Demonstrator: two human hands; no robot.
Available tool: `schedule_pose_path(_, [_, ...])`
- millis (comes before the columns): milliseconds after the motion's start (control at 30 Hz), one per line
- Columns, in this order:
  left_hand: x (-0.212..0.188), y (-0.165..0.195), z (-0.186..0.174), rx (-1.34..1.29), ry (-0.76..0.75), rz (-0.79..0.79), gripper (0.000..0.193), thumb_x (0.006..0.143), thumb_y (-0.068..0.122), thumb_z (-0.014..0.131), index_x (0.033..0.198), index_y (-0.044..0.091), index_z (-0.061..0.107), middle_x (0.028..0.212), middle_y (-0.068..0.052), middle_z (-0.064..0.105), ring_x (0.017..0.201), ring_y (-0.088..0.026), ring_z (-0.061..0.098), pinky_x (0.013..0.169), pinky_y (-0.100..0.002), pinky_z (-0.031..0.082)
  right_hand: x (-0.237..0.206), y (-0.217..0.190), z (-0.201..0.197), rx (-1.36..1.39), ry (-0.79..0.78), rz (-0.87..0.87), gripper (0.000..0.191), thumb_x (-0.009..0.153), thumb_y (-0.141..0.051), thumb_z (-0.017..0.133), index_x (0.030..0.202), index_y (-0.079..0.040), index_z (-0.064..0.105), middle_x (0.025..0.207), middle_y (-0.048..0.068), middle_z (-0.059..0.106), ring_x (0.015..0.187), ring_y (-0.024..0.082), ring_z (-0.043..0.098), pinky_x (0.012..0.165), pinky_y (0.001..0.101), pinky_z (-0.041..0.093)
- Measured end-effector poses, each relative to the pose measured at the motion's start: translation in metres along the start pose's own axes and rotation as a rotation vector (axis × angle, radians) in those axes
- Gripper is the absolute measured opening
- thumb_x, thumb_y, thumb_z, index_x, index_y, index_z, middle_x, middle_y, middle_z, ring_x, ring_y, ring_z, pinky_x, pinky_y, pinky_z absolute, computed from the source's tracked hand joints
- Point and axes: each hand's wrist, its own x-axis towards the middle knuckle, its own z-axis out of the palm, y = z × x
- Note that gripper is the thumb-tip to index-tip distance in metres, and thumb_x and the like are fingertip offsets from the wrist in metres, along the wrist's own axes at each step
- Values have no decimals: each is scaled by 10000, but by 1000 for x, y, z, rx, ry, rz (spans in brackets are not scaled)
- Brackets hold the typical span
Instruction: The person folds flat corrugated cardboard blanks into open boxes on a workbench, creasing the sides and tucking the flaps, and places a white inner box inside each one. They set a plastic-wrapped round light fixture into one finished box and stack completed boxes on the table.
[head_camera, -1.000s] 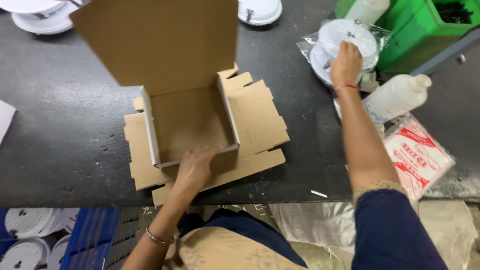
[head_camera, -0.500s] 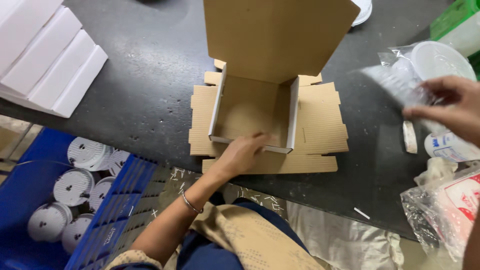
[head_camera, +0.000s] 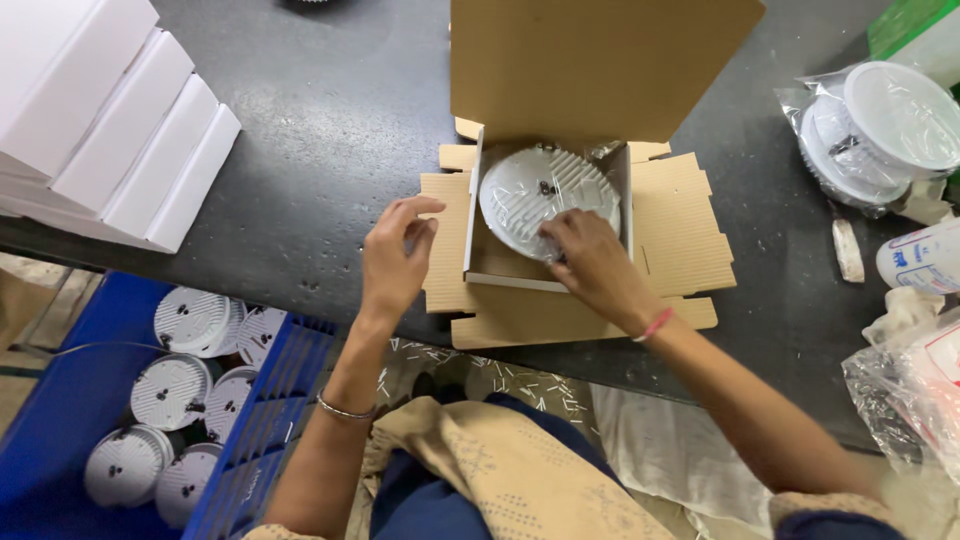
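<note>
Right hand (head_camera: 590, 262): fingers spread flat on the round finned fixture (head_camera: 545, 200), pressing it into the box; not clamped around it.
Left hand (head_camera: 393, 262): fingers loosely curled, apart, empty; it sat at the left wall of the open carton (head_camera: 548, 180), touching or just off the flap, cannot tell which.
Fixture: lay finned side up inside the carton, tilted a little against the back wall.
Carton: brown corrugated, white-lined walls, lid standing upright; it sat on a stack of flat brown blanks (head_camera: 680, 240).
Progress: judging by the layout, fixture was in the box; lid not yet closed, side flaps not tucked.
Finished-looking boxes: row of closed white cartons (head_camera: 120, 130) at far left of the dark worktable (head_camera: 330, 150).
Supply: blue crate (head_camera: 250, 420) below the table edge, holding more round grey fixtures (head_camera: 170, 390).
Bagged units: white round fixtures in clear plastic (head_camera: 870, 130) at upper right.
Other packages: white bottle with label (head_camera: 920, 260) at right edge; clear bag with red print (head_camera: 915, 385) below it; green bin corner (head_camera: 910, 25) top right.
</note>
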Motion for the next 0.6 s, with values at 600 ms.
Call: schedule_pose_path(600, [240, -41, 72, 48, 176, 410, 380, 880, 218, 871, 1192, 218, 655, 971, -52, 825, 824, -188, 824, 704, -333, 633, 53, 209, -69, 103, 573, 312, 285, 976, -84, 871, 1198, -13, 708, 971, 72, 770, 864, 174, 756, 759, 270, 601])
